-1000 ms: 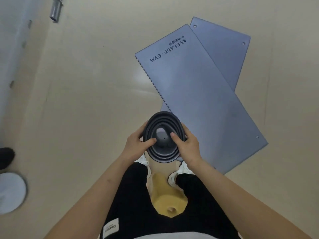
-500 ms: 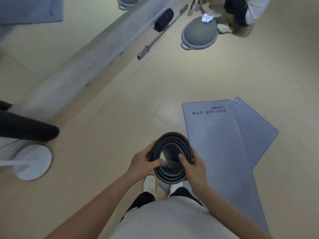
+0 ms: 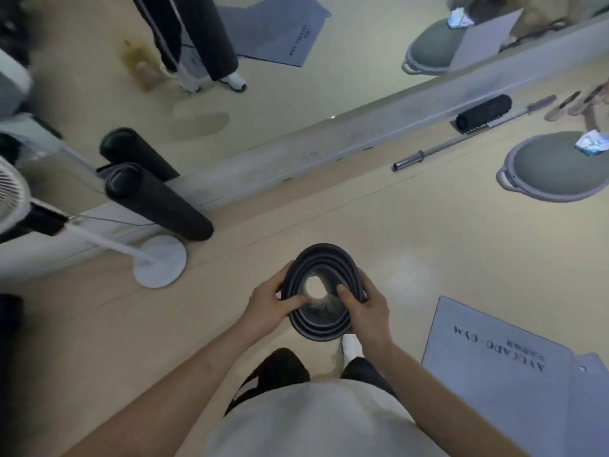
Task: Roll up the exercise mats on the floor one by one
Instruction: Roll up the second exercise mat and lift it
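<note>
I hold a rolled-up dark grey mat (image 3: 321, 265) upright in front of me and look down its open end. My left hand (image 3: 275, 301) grips its left side with the thumb over the rim. My right hand (image 3: 362, 306) grips its right side, thumb inside the roll. Two flat grey mats lie on the floor at the lower right: one printed with letters (image 3: 494, 364), and a second one (image 3: 590, 407) partly under it. Another rolled dark mat (image 3: 158, 201) leans against the mirror wall at the left.
A white fan stand base (image 3: 161, 265) sits left of my hands. A mirror wall ledge (image 3: 296, 156) runs across the floor. A barbell bar (image 3: 458, 143), a black foam roller (image 3: 484, 117) and a grey balance dome (image 3: 557, 173) lie at the right.
My view has swung left and up: the flat mats slid from centre to the lower right, and the mirror wall, fan and leaning roll came into view. Both hands keep their grip on the roll.
</note>
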Tool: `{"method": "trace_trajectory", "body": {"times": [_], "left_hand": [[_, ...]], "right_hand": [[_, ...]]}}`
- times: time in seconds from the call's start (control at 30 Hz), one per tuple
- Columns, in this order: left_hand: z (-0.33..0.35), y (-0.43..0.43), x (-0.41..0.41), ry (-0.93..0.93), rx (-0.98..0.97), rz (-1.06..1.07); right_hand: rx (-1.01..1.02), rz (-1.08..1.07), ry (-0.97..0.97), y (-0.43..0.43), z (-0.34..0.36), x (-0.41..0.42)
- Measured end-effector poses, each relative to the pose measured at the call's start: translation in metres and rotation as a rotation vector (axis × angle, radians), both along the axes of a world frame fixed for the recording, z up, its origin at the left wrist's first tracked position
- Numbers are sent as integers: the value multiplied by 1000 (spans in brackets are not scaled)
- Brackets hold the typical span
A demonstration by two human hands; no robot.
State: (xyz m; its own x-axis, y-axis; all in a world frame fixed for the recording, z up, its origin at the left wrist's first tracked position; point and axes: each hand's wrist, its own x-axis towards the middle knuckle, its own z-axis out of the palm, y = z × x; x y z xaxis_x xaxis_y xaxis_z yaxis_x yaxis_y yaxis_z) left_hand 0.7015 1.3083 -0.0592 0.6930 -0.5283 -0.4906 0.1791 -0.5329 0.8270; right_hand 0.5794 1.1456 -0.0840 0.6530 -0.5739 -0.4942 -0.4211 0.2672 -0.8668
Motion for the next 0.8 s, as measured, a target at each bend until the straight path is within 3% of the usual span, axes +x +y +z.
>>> {"method": "trace_trajectory", "body": {"times": [0.33,0.8], "left_hand": [[-11,18,129,-36,24,404],[-113,137,418,234,5,690]], "right_hand": [[-70,420,34,-18,17,206],[-45,516,247,104,-64,525]]}}
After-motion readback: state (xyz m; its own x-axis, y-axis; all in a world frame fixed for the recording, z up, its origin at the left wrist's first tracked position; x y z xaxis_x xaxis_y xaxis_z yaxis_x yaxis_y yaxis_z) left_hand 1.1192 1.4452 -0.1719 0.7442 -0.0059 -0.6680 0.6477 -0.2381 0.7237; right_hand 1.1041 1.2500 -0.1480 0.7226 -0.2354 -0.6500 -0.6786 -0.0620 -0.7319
